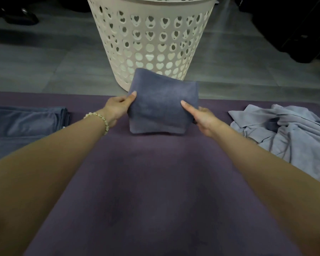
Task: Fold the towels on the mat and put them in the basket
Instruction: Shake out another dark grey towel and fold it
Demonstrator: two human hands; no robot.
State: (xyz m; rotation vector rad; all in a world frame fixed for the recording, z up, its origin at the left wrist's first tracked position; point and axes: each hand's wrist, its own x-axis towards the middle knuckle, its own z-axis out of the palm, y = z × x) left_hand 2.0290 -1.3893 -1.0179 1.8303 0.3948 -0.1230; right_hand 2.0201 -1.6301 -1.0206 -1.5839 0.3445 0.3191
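Both hands grip one thing in the head view, the only view we have. Our left hand pinches the left edge of the folded towel, thumb on top; the fingers are hidden under the cloth. Our right hand pinches the right edge the same way, with one digit laid flat on the top face and the rest out of sight beneath. The towel is dark blue-grey, folded to a thick rectangle, and is held between our hands over the far part of the mat. We cannot tell whether its near edge touches the mat. Its far edge overlaps the foot of the basket in the frame. The basket is cream plastic with heart-shaped cutouts, standing upright on the grey tiled floor just past the mat's far edge. What it holds we cannot make out. A bead bracelet sits on our left wrist. At the mat's left edge lies a stack of folded towels, same dark blue-grey. At the right edge lies a crumpled heap of lighter towels, unfolded. Dark shoes show on the floor at far left.
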